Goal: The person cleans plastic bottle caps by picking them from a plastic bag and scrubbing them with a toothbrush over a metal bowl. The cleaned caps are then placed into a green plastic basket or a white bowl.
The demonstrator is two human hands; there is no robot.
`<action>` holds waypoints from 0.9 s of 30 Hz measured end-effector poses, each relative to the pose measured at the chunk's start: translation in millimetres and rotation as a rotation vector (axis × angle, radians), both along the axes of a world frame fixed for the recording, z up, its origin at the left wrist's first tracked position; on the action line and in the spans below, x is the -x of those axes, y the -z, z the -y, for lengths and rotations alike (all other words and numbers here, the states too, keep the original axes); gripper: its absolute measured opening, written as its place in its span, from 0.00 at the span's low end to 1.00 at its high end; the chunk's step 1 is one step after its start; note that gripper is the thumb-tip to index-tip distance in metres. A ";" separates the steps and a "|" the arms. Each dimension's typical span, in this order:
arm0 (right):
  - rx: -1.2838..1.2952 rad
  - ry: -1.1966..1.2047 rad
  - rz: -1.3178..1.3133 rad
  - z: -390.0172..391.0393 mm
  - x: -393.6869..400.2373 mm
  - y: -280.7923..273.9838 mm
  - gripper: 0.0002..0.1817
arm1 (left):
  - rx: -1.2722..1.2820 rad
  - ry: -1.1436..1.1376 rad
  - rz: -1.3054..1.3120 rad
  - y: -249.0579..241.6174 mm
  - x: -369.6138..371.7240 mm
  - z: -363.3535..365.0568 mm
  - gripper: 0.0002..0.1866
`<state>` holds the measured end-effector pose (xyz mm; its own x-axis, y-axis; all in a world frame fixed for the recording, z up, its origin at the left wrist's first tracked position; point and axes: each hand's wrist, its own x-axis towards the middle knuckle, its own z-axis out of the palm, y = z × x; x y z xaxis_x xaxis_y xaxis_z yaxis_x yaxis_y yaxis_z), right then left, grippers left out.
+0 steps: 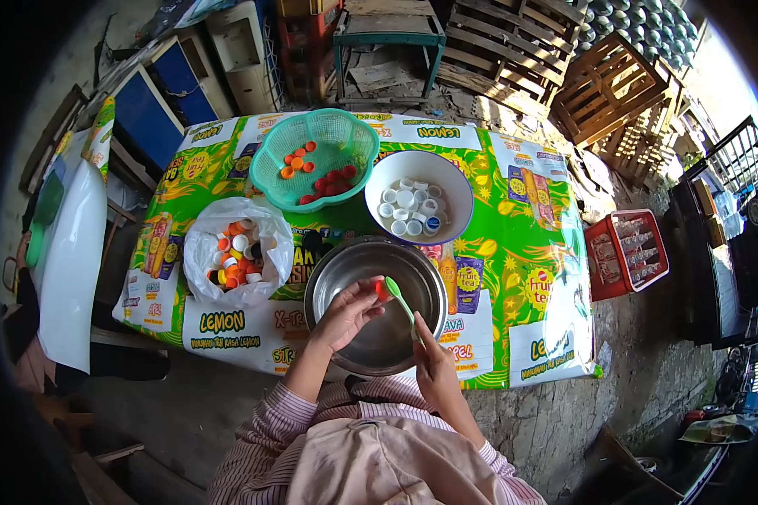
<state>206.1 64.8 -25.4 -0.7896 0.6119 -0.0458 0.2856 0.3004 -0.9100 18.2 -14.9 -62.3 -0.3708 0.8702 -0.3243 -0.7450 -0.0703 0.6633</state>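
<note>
Left hand pinches a round red cap — right hand closed on a slim green tool, possibly a toothbrush.

Wooden pallets in bright sunlight

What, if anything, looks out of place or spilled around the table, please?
Two small oddities: one blue-marked cap sits among white caps in the white bowl, and a wooden crate leans askew beyond the table. I see no spill.

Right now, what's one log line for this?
left hand: red cap; right hand: green tool; beneath: metal bowl; nearby: teal basket, white bowl, plastic bag
</note>
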 end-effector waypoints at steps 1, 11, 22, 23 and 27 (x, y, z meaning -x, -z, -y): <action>-0.012 0.005 0.010 -1.0 -0.1 0.1 0.32 | 0.002 0.000 -0.001 -0.5 -0.8 -0.1 0.19; -0.217 0.033 -0.023 -2.0 -2.4 0.6 0.30 | -0.115 0.095 0.136 8.4 4.6 6.5 0.17; -0.366 -0.032 0.012 2.6 -3.7 7.2 0.28 | -0.129 0.026 -0.057 5.2 4.5 10.8 0.19; -0.396 -0.019 0.027 -0.5 -3.7 8.7 0.29 | -0.120 0.035 -0.095 8.1 6.5 12.4 0.18; -0.345 -0.025 0.100 2.0 -4.8 -1.6 0.29 | -0.106 0.010 -0.100 4.5 3.5 14.7 0.16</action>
